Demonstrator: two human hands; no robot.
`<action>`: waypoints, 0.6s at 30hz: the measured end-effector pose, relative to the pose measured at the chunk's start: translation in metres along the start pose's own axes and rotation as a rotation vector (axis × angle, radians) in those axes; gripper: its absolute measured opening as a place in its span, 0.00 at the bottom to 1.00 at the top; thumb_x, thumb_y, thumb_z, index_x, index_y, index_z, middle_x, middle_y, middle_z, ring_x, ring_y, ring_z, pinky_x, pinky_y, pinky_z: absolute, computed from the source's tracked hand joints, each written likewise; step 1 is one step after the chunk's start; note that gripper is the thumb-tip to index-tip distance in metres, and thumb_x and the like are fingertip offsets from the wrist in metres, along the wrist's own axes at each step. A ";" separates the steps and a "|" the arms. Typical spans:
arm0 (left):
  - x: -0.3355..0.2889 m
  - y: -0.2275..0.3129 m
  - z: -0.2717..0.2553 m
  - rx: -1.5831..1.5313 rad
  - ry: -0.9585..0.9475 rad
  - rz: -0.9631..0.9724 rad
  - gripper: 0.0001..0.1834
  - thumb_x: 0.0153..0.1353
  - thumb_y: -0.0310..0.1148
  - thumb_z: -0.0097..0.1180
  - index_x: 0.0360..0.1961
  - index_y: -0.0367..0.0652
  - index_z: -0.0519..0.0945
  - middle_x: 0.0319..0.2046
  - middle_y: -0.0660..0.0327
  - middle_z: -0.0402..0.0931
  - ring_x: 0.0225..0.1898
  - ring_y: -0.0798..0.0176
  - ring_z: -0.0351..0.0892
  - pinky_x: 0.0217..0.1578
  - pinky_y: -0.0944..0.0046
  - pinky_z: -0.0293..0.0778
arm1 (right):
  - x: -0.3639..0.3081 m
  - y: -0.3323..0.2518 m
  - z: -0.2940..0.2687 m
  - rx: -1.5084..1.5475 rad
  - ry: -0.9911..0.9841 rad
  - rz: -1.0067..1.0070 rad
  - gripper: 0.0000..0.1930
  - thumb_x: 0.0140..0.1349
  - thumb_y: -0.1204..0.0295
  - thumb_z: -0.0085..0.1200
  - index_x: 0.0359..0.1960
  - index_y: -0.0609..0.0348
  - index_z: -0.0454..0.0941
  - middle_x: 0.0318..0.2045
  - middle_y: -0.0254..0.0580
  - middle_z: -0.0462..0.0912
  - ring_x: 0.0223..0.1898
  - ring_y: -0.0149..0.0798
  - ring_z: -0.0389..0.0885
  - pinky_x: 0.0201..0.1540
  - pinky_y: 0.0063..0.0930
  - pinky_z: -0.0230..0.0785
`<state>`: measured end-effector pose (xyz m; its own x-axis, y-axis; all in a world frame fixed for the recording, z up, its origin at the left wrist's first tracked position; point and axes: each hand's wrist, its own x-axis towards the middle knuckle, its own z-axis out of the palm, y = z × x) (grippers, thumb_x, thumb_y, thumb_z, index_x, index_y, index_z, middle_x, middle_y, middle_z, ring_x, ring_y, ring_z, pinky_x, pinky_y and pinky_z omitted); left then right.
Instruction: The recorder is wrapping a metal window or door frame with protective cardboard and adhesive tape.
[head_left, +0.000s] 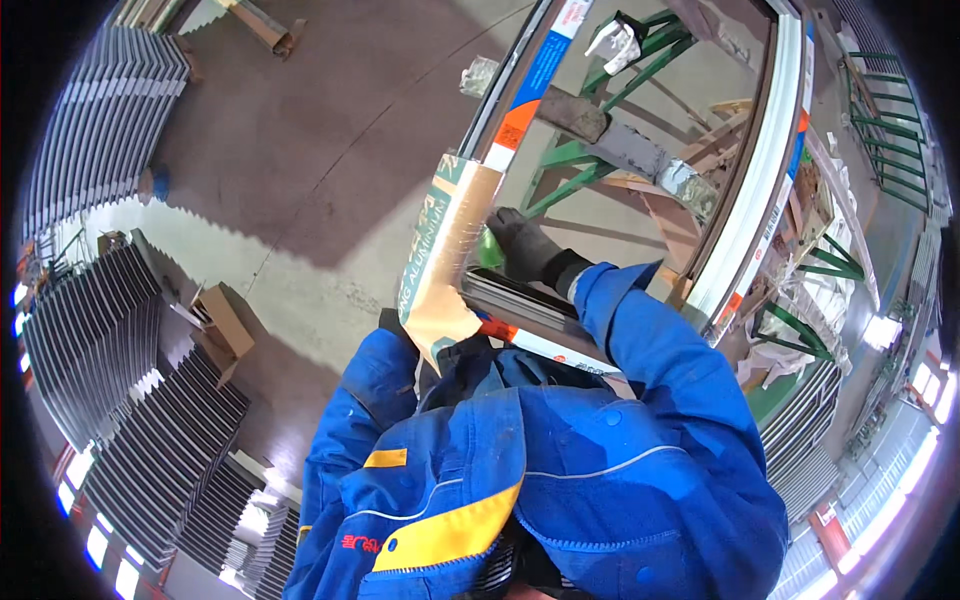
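Note:
In front of my body stands a window frame (pixel 553 345) of dark and white profiles, with blue, white and orange film strips along it. A brown cardboard sleeve (pixel 462 222) with green print is wrapped round its left side near the corner, its lower end torn. My right hand (pixel 527 245), in a dark grey glove, is inside the frame opening beside the cardboard, fingers curled. Against its fingertips shows a green translucent thing (pixel 490 250), too small to name. Of my left hand (pixel 393 322) only a dark glove part shows at the cardboard's lower left edge; its fingers are hidden.
Green metal stands (pixel 570 185) show through and behind the frame, with a white cloth-like thing (pixel 615 42) on top. Stacked grey profiles (pixel 110 110) line the left. An open cardboard box (pixel 225 325) lies on the floor. Crumpled plastic wrapping (pixel 800 310) is at right.

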<state>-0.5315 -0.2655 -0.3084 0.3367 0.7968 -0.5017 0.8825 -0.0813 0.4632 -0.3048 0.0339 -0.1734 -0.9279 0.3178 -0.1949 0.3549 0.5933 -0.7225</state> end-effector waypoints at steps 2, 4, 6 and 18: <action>0.015 0.006 -0.005 -0.310 -0.013 -0.013 0.14 0.61 0.44 0.55 0.32 0.44 0.81 0.26 0.60 0.81 0.27 0.53 0.79 0.35 0.56 0.76 | 0.003 0.013 0.021 0.010 0.000 0.044 0.36 0.55 0.70 0.65 0.68 0.59 0.68 0.67 0.57 0.71 0.69 0.57 0.67 0.72 0.45 0.61; 0.029 0.016 -0.016 -0.624 -0.034 -0.045 0.19 0.61 0.50 0.53 0.36 0.43 0.81 0.30 0.58 0.81 0.30 0.53 0.80 0.38 0.56 0.76 | 0.004 0.063 0.088 0.242 0.082 0.027 0.24 0.69 0.66 0.58 0.65 0.56 0.71 0.67 0.49 0.73 0.68 0.52 0.69 0.73 0.41 0.62; 0.046 0.034 -0.026 -0.953 0.004 -0.138 0.25 0.61 0.56 0.51 0.40 0.42 0.81 0.34 0.57 0.82 0.34 0.54 0.81 0.41 0.56 0.76 | 0.017 0.043 0.079 1.292 0.116 0.218 0.17 0.74 0.65 0.52 0.60 0.56 0.74 0.57 0.43 0.78 0.58 0.44 0.75 0.62 0.39 0.70; 0.106 0.061 -0.141 -1.522 0.435 -0.614 0.33 0.56 0.54 0.73 0.52 0.38 0.83 0.43 0.55 0.87 0.44 0.57 0.86 0.47 0.54 0.79 | -0.009 -0.013 -0.018 0.227 -0.339 0.154 0.20 0.70 0.59 0.55 0.57 0.58 0.79 0.53 0.51 0.83 0.56 0.45 0.81 0.58 0.45 0.73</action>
<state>-0.4889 -0.1015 -0.2300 -0.2460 0.6040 -0.7580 -0.3393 0.6789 0.6511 -0.2987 0.0369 -0.1499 -0.8646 0.1063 -0.4911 0.4930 0.3683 -0.7882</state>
